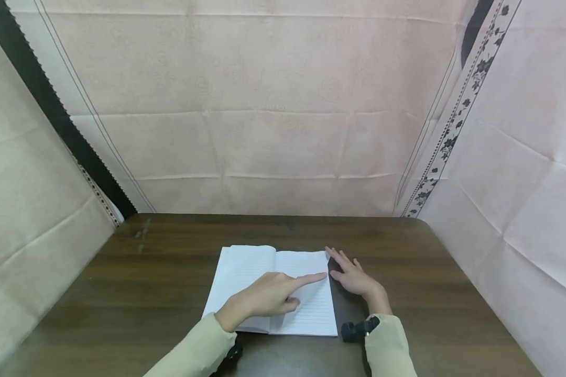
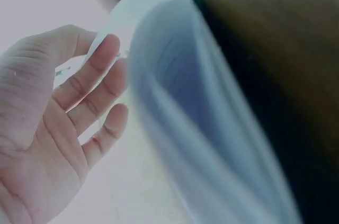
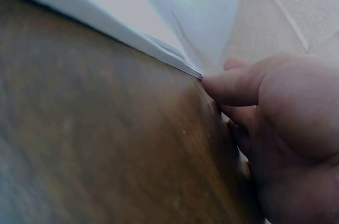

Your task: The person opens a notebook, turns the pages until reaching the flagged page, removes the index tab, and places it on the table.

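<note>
Fabric [image 1: 273, 104] in pale pink, creased into squares, hangs behind and to both sides of a dark brown wooden table [image 1: 137, 283]. An open lined notebook [image 1: 245, 267] lies flat near the table's front edge, at its middle. The left hand [image 1: 264, 296] rests on the notebook's right-hand page, index finger stretched straight toward the page's outer edge and the other fingers curled under, grasping nothing. The right hand [image 1: 354, 275] lies on the table just beside the notebook's right edge, fingers spread and straight, a fingertip touching the upper right corner of the pages; in the right wrist view that fingertip meets the corner of the stacked sheets. Cream sleeves [image 1: 391, 345] cover both forearms, each wearing a black wrist camera [image 1: 358, 329].
</note>
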